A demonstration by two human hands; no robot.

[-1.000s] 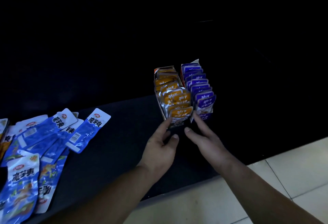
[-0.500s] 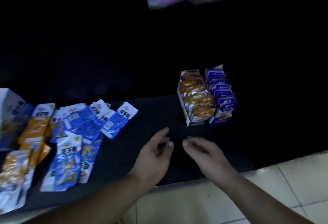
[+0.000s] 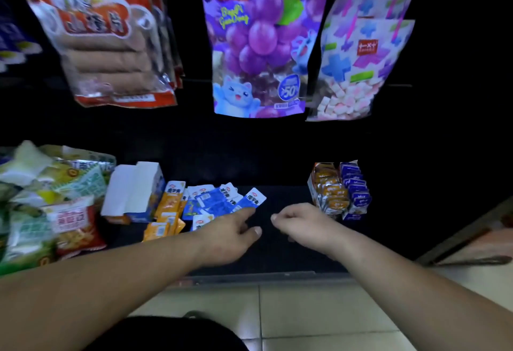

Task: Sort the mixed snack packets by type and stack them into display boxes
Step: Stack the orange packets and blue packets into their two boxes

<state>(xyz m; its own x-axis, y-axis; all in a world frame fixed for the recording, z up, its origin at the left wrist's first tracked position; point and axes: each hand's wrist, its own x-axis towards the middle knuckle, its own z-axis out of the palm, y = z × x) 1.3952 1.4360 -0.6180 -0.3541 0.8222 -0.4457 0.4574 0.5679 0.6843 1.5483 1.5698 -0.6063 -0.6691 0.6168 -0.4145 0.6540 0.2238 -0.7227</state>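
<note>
On the dark shelf (image 3: 277, 256) a display box (image 3: 313, 192) at the right holds a row of orange packets (image 3: 331, 193) and a row of purple packets (image 3: 358, 191), all upright. Loose blue packets (image 3: 219, 200) and orange packets (image 3: 170, 202) lie mixed at centre left beside a white and blue box (image 3: 136, 191). My left hand (image 3: 230, 235) hovers at the near edge of the blue packets, fingers apart, holding nothing. My right hand (image 3: 302, 224) is loosely curled and empty, just left of the display box.
Large snack bags (image 3: 50, 200) are piled at the far left of the shelf. Hanging bags, one with purple grapes (image 3: 261, 42), one red (image 3: 108, 36) and one of marshmallows (image 3: 358, 64), dangle above. Pale floor tiles (image 3: 305, 314) lie below the shelf edge.
Both hands have drawn back from the display box; the left hand has moved left to the loose blue packets. The view has tilted up and widened, showing the hanging bags.
</note>
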